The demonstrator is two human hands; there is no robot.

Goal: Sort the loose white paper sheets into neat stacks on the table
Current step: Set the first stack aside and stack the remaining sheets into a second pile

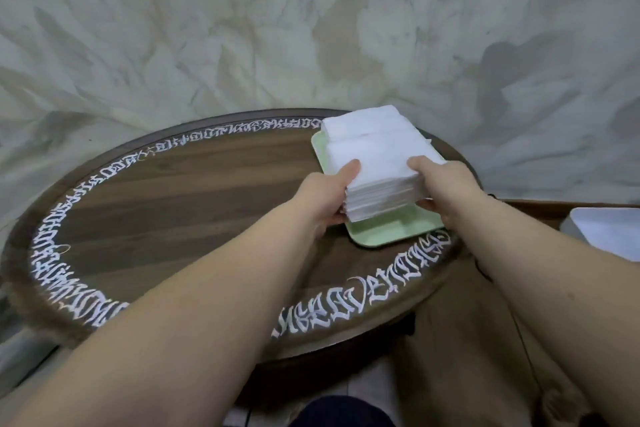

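A thick stack of white paper sheets is held above a pale green tray at the right side of a round wooden table. My left hand grips the stack's left edge, thumb on top and fingers underneath. My right hand grips the right edge the same way. A second white stack lies behind it on the tray's far end.
White calligraphic lettering rings the table's rim. A white box-like object sits on a brown surface at the far right. A pale mottled wall stands behind the table. Dark trousers show at the bottom edge.
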